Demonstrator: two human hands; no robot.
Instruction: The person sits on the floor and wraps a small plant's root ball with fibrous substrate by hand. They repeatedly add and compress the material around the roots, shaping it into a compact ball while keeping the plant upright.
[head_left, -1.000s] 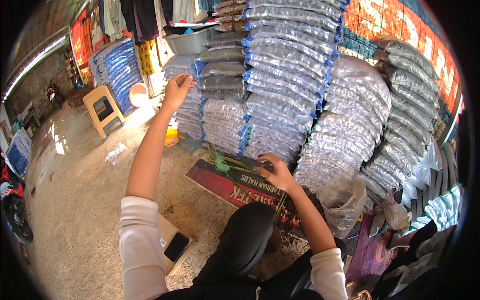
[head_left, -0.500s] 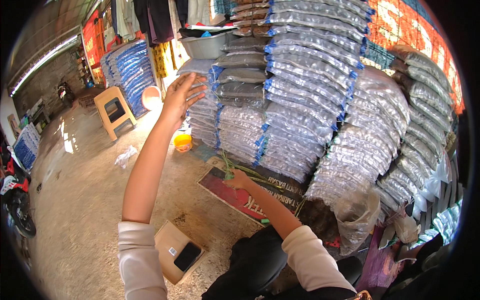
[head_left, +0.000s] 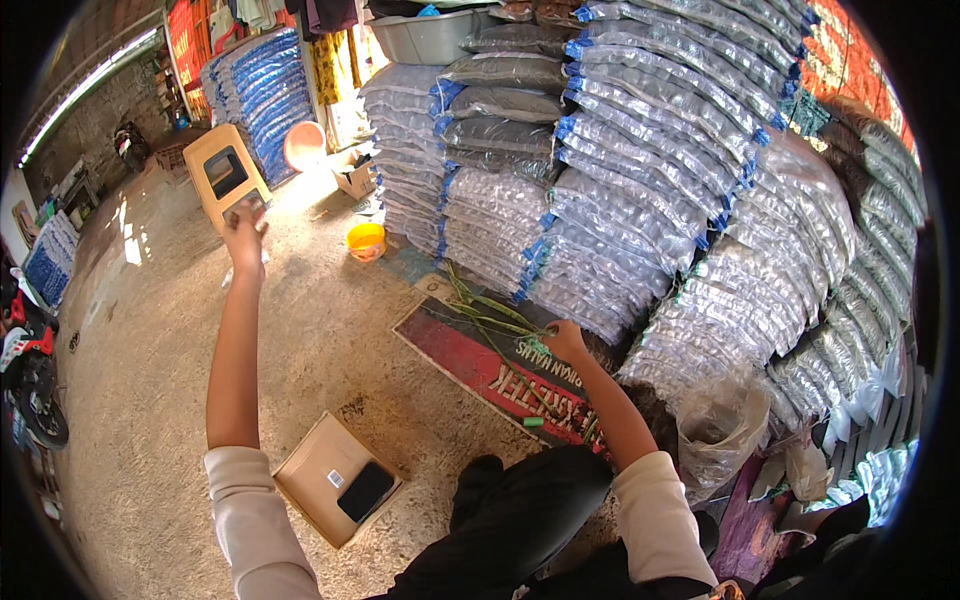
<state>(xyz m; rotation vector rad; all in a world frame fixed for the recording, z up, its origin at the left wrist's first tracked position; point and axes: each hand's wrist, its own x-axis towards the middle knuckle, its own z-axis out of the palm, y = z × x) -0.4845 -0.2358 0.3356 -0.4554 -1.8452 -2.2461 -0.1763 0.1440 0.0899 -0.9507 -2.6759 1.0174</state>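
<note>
My left hand [head_left: 245, 238] is stretched far forward on the left, passing in front of the lower part of a tan plastic stool [head_left: 222, 180]. Its fingers look bent and blurred, and I cannot tell if it touches the stool or holds anything. Low at the middle right, my right hand [head_left: 567, 342] is closed on a bunch of thin green strands [head_left: 490, 312]. The strands trail left over a flat red and black printed board [head_left: 450, 352] on the floor, and I cannot make out their material.
Tall stacks of filled clear plastic bags [head_left: 650, 150] rise ahead and to the right. By my left forearm lies an open cardboard box [head_left: 318, 455] with a black phone [head_left: 366, 491]. An orange tub [head_left: 366, 241] stands before the stacks. A crumpled clear bag [head_left: 722, 430] is at right.
My left hand has swung left and farther out from the stacks, to in front of the stool. My right hand has shifted right along the board, still gripping the strands. The view has tilted down.
</note>
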